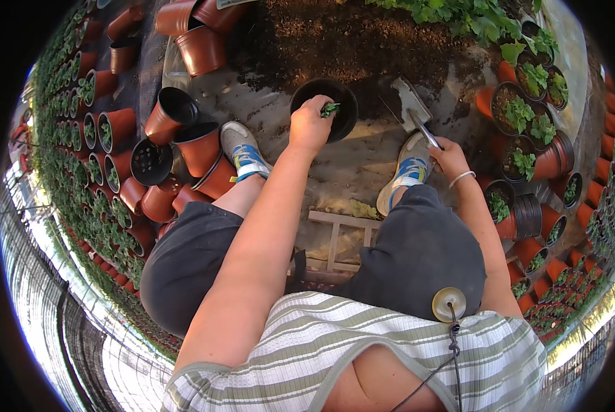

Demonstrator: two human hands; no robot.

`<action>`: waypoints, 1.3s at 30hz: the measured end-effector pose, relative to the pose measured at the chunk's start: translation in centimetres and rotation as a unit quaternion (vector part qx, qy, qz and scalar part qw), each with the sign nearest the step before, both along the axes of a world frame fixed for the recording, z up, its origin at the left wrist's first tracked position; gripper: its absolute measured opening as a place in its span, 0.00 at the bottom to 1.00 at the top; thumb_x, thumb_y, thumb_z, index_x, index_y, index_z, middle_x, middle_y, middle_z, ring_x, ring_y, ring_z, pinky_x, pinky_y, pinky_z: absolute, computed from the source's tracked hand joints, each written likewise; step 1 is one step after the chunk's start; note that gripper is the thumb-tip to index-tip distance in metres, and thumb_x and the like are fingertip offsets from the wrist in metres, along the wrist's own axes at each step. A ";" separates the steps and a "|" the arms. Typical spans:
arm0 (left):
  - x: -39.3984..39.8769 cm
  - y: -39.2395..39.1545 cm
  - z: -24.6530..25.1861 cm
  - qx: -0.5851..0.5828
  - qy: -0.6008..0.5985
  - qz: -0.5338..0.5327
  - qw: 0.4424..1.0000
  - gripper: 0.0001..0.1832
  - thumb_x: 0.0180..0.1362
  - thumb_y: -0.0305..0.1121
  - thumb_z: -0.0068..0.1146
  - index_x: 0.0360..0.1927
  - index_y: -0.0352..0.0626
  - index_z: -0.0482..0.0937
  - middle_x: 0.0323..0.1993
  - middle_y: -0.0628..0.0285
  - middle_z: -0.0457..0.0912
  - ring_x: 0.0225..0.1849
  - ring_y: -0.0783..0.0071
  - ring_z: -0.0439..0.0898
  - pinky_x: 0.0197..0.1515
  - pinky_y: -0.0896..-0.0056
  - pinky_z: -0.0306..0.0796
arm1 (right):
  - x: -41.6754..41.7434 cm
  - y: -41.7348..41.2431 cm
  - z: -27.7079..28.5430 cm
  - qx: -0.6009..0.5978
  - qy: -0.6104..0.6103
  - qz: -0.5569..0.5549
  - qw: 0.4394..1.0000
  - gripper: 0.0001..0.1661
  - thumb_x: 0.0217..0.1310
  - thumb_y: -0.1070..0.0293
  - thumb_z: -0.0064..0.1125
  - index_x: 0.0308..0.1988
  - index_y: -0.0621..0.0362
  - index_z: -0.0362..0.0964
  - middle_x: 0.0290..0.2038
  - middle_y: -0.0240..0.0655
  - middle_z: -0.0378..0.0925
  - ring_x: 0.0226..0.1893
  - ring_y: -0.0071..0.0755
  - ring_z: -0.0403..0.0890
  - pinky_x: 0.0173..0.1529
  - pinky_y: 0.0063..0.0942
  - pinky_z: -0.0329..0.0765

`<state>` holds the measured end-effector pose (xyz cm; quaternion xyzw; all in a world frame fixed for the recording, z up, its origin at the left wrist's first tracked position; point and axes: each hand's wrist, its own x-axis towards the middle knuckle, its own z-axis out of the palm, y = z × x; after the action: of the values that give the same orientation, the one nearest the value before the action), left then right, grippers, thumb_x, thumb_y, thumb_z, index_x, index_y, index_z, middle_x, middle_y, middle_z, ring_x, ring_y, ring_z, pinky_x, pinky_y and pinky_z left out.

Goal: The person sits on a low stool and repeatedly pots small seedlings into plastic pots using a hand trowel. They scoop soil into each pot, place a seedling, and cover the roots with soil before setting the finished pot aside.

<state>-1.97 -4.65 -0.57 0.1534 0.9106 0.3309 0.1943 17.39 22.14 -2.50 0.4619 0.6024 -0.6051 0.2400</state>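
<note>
A small green seedling [330,109] pokes out from the fingers of my left hand [310,121], which is over the near side of a dark round pot [349,105]. The pot stands on the ground sheet between my feet; its inside is dark, and I cannot tell how much soil is in it. My right hand [447,157] grips the metal handle of a hand shovel [411,105]. The shovel's flat blade points away from me, beyond my right shoe, near the edge of the soil heap. My fingers hide the seedling's lower part.
Dark loose soil [307,38] spreads ahead. Empty brown plastic pots [202,49] lie at left, some tipped over. Potted seedlings [517,114] crowd the right side, beside stacked pots [526,216]. Leafy plants [457,15] hang at the top. A wooden frame [333,242] lies between my legs.
</note>
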 end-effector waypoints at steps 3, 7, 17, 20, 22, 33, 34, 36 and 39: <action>0.1 0.7 0.0 0.004 -0.006 -0.008 1.000 0.13 0.49 0.26 0.63 0.40 0.44 0.79 0.39 0.52 0.81 0.42 0.51 0.79 0.45 0.59 0.74 | -5.9 -0.6 -3.4 0.001 0.052 -0.002 0.999 0.13 0.58 0.66 0.59 0.40 0.63 0.76 0.21 0.31 0.72 0.16 0.24 0.69 0.21 0.26 0.65; 0.1 0.6 -0.1 -0.008 -0.006 0.016 1.000 0.12 0.50 0.27 0.62 0.39 0.44 0.79 0.39 0.52 0.81 0.42 0.50 0.79 0.45 0.58 0.74 | -11.0 -2.2 -3.4 0.120 0.095 0.097 0.983 0.17 0.59 0.61 0.59 0.41 0.64 0.75 0.23 0.36 0.76 0.18 0.29 0.73 0.26 0.29 0.71; 0.8 0.0 -0.5 -0.005 0.014 0.022 1.000 0.12 0.50 0.29 0.62 0.39 0.44 0.79 0.40 0.50 0.81 0.43 0.49 0.79 0.45 0.58 0.74 | -5.5 -4.1 7.2 0.369 0.260 0.223 0.864 0.24 0.54 0.60 0.62 0.52 0.45 0.73 0.36 0.38 0.79 0.34 0.41 0.80 0.39 0.31 0.77; 0.7 0.2 -0.7 -0.023 0.007 0.045 0.999 0.12 0.50 0.29 0.61 0.40 0.43 0.79 0.39 0.50 0.81 0.43 0.49 0.79 0.45 0.59 0.74 | -5.5 -5.0 8.4 0.384 0.223 0.244 0.862 0.27 0.54 0.62 0.63 0.55 0.46 0.72 0.38 0.40 0.80 0.37 0.43 0.81 0.42 0.29 0.76; 0.3 0.1 -0.7 -0.046 0.004 0.057 0.997 0.13 0.50 0.29 0.62 0.40 0.42 0.79 0.39 0.49 0.81 0.42 0.49 0.79 0.44 0.59 0.74 | -4.3 -4.2 7.1 0.360 0.165 0.200 0.896 0.27 0.54 0.64 0.63 0.55 0.46 0.73 0.34 0.40 0.80 0.35 0.39 0.81 0.41 0.29 0.76; 0.2 0.2 -0.6 -0.018 -0.036 0.082 0.996 0.11 0.53 0.33 0.60 0.41 0.47 0.81 0.31 0.56 0.82 0.35 0.60 0.81 0.39 0.64 0.73 | -9.1 -3.6 -4.3 0.024 0.087 0.052 0.995 0.25 0.57 0.65 0.60 0.54 0.62 0.72 0.22 0.33 0.74 0.16 0.24 0.71 0.25 0.28 0.70; 0.2 0.1 -0.7 -0.014 -0.035 0.084 0.996 0.11 0.53 0.33 0.60 0.40 0.47 0.81 0.31 0.56 0.82 0.34 0.61 0.81 0.39 0.65 0.72 | -10.9 -4.0 -5.2 0.059 0.101 0.070 0.991 0.26 0.57 0.63 0.61 0.55 0.62 0.72 0.22 0.33 0.74 0.17 0.24 0.72 0.26 0.28 0.71; 0.0 -0.1 -0.7 -0.013 -0.045 0.094 0.994 0.10 0.53 0.33 0.60 0.40 0.47 0.81 0.30 0.57 0.82 0.34 0.63 0.81 0.38 0.65 0.72 | -11.5 -4.0 -5.4 0.064 0.104 0.084 0.989 0.27 0.57 0.62 0.62 0.55 0.60 0.71 0.22 0.33 0.75 0.18 0.24 0.73 0.27 0.29 0.71; -0.3 0.2 -0.3 -0.018 -0.069 0.104 0.992 0.10 0.52 0.31 0.60 0.39 0.47 0.81 0.33 0.54 0.82 0.36 0.56 0.81 0.40 0.63 0.73 | -9.4 -3.1 -5.4 0.103 0.137 0.088 0.981 0.29 0.56 0.61 0.63 0.57 0.57 0.71 0.25 0.33 0.78 0.20 0.24 0.75 0.28 0.28 0.72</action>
<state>-2.26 -4.45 -0.84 0.0314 0.9121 0.3422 0.2237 8.02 19.00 -7.89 0.3416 0.7271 -0.5739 0.1588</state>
